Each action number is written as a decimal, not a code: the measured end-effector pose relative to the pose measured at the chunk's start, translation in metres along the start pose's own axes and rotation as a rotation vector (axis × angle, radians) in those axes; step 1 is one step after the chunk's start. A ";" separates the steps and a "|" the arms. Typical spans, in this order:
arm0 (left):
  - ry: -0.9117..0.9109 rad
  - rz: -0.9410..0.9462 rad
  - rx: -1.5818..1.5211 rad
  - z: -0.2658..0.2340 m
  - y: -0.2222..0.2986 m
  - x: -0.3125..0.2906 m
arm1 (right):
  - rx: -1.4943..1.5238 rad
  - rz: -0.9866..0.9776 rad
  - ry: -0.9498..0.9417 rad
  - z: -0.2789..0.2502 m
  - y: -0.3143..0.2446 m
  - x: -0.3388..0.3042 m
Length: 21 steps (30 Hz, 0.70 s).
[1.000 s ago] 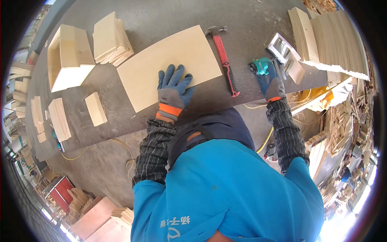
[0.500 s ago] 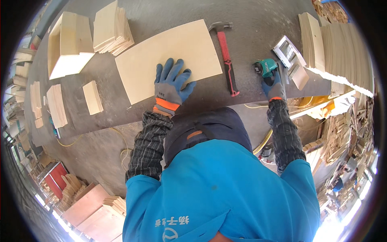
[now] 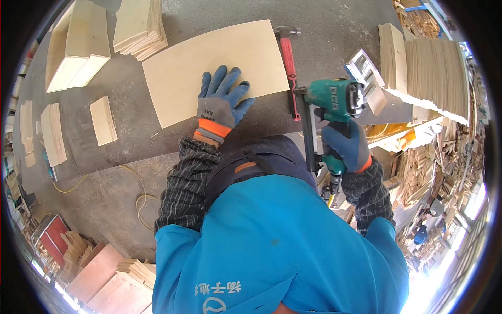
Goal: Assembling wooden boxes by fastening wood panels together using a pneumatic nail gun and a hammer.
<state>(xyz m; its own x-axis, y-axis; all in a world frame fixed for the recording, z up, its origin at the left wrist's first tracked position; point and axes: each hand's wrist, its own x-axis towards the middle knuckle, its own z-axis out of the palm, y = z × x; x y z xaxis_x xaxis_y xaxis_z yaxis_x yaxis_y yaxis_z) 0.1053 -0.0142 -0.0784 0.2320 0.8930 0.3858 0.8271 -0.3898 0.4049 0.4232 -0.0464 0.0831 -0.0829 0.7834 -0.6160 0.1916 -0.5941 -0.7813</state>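
Left hand (image 3: 222, 102) spread flat, fingers wide, pressing down on the pale plywood panel (image 3: 214, 65) that lies on the grey worktop (image 3: 130, 141) — holding nothing, just pinning the sheet near its closest edge. Right hand (image 3: 346, 144) wrapped tight round the handle of a teal nail gun (image 3: 329, 104), lifted clear of the worktop, black magazine hanging down beside the wrist. Just beyond that grip, a red-handled hammer (image 3: 287, 57) lying along the panel's right edge; further out to the right, a small metal-faced block (image 3: 363, 70) and a tall stack of thin boards (image 3: 434, 78). Off to the left of the pressing hand, an open wooden box (image 3: 78, 44), a pile of cut sheets (image 3: 138, 26) and several small loose blocks (image 3: 103, 120).

Likely trouble from here: gloved fingers fanned across the panel, so a nail fired close to them — or one deflecting in thin ply — could hit a fingertip. Panel only held by palm pressure; a shove from the gun's nose could slide it. Yellow air hose (image 3: 138, 201) looping on the floor by the feet, a possible snag. Hammer near enough to be knocked.
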 end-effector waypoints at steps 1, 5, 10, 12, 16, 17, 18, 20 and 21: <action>-0.012 -0.007 -0.003 0.000 0.000 0.000 | 0.049 -0.029 -0.095 0.006 -0.004 0.002; 0.004 -0.036 -0.021 -0.002 0.000 0.000 | -0.106 0.008 -0.048 0.018 -0.004 0.016; -0.021 -0.015 -0.016 -0.003 -0.001 0.000 | -0.094 0.002 -0.038 0.021 0.002 0.024; -0.025 -0.020 -0.023 -0.003 -0.001 0.000 | -0.108 -0.002 -0.039 0.023 0.003 0.026; -0.024 -0.016 -0.024 -0.004 -0.001 0.000 | -0.080 0.012 -0.029 0.025 0.004 0.026; -0.007 -0.037 -0.022 -0.003 -0.001 0.000 | -0.034 0.009 -0.081 0.025 0.005 0.027; -0.028 -0.014 -0.024 -0.003 -0.001 0.001 | -0.061 0.020 -0.029 0.025 0.005 0.027; -0.007 -0.040 -0.025 -0.003 -0.001 0.000 | -0.032 0.016 -0.081 0.025 0.005 0.027; -0.029 -0.018 -0.026 -0.003 -0.001 0.000 | -0.064 0.029 -0.029 0.025 0.005 0.027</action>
<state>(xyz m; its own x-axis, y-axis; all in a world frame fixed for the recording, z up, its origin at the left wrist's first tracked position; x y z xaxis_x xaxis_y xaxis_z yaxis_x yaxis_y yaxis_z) 0.1033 -0.0142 -0.0762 0.2323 0.9059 0.3541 0.8179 -0.3790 0.4329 0.3975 -0.0327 0.0597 -0.1043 0.7597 -0.6418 0.2566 -0.6029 -0.7554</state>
